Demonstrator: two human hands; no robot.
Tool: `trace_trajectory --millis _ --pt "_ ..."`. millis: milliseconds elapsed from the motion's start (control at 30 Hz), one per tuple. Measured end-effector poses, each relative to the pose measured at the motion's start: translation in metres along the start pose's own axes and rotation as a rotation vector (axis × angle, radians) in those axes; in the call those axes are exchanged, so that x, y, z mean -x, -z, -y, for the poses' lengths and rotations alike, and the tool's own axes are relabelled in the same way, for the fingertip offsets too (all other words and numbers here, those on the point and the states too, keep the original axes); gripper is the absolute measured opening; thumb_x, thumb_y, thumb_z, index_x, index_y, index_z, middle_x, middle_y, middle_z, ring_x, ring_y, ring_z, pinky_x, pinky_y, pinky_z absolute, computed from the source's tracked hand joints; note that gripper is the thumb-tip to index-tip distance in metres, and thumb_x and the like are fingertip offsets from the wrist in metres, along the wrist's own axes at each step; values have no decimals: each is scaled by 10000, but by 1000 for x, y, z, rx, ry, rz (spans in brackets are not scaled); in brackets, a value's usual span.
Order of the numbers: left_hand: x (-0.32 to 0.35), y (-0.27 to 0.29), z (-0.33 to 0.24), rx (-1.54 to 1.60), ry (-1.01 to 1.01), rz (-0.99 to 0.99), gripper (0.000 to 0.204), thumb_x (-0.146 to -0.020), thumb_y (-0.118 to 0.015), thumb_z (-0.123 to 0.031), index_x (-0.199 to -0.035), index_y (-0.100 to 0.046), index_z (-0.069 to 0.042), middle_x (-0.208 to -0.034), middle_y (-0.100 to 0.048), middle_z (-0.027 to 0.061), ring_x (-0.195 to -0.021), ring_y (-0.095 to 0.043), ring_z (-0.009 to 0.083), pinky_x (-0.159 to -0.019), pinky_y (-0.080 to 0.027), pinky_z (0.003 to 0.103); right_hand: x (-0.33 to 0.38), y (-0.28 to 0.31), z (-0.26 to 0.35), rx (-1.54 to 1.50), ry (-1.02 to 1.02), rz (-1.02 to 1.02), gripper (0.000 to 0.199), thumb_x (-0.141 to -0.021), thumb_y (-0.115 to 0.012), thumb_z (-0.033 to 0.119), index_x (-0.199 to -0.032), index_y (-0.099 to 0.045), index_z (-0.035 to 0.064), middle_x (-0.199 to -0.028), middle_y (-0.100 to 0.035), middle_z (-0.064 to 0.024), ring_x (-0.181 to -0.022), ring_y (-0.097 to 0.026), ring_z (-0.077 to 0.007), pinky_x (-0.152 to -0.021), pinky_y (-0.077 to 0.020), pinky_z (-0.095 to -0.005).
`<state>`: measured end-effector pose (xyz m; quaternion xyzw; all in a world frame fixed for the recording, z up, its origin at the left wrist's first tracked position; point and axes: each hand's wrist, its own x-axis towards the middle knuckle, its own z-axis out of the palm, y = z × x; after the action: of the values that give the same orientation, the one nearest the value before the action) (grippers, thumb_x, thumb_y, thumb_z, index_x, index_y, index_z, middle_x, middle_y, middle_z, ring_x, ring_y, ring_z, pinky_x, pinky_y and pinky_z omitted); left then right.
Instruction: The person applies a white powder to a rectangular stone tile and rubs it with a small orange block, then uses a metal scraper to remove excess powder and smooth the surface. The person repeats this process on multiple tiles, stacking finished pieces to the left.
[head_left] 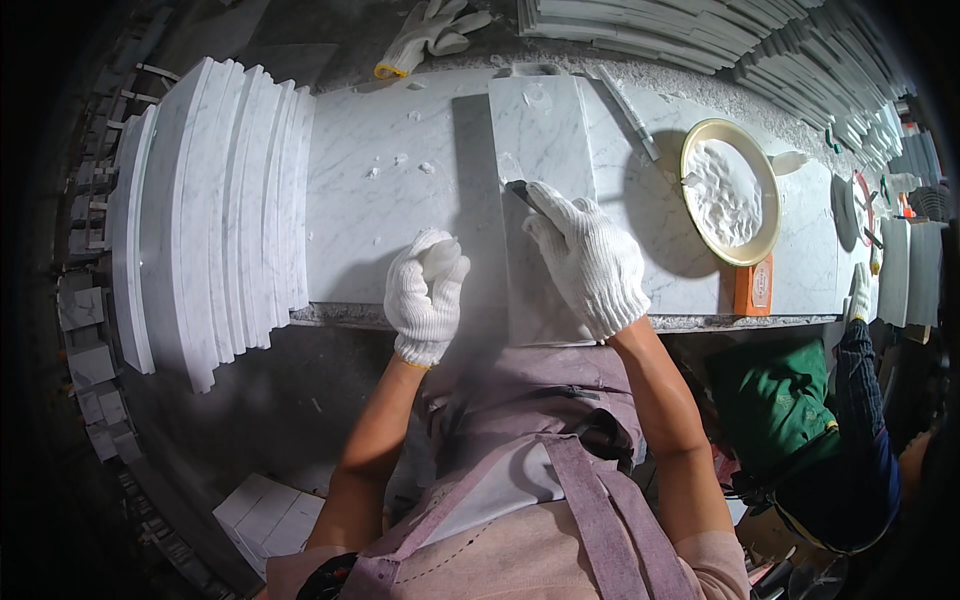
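Note:
My right hand (pixel 592 250), in a white knitted glove, is closed around a dark, flat-tipped scraper (pixel 519 193). The scraper's tip meets the upper face of a long white marble slab (pixel 545 130) with grey veins. Whitish smears of paste mark that slab near the tip and at its far end. Left of the slab, my left hand (pixel 428 290), gloved too, is held with its fingers curled in; a pale bit shows between them, too unclear to name. To the right stands a cream bowl (pixel 690 165) of white paste or powder.
Marble slabs (pixel 215 210) stand stacked on edge at the left, and more (pixel 650 30) lie at the far side. An orange box (pixel 752 288) touches the bowl's near side. A clear strip (pixel 628 112) and a spare glove (pixel 425 40) lie farther back. A co-worker's gloved hand (pixel 860 292) is at right.

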<state>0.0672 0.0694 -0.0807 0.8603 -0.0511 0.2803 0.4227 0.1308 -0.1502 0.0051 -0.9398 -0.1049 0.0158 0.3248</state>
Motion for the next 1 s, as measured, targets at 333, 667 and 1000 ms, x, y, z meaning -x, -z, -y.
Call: trace_trajectory --millis 333,667,1000 --pt "-1 1 -3 -10 51 17 310 -899 -825 -76 -1151 -658 -8 -1203 -733 144 -1097 -696 252 -1015 -538 401 -2 -7 5 30 -15 -43 398 -991 -674 302 -1378 -679 209 -879 -692 -147 -748 -697 -343 -643 -547 -443" --pt "1 1 2 34 57 22 299 -894 -821 -62 -1133 -650 -8 -1181 -738 140 -1096 -695 244 -1023 -533 397 4 -14 20 335 -19 74 405 -990 -665 327 -1383 -657 227 -868 -681 -130 -731 -707 -345 -594 -561 -453" --pt "4 0 1 23 99 6 365 -895 -833 -95 -1190 -642 4 -1177 -738 138 -1106 -688 235 -1023 -530 397 4 -13 13 159 26 -4 350 -1019 -569 308 -1357 -585 218 -922 -706 -164 -725 -715 -373 -584 -556 -506"
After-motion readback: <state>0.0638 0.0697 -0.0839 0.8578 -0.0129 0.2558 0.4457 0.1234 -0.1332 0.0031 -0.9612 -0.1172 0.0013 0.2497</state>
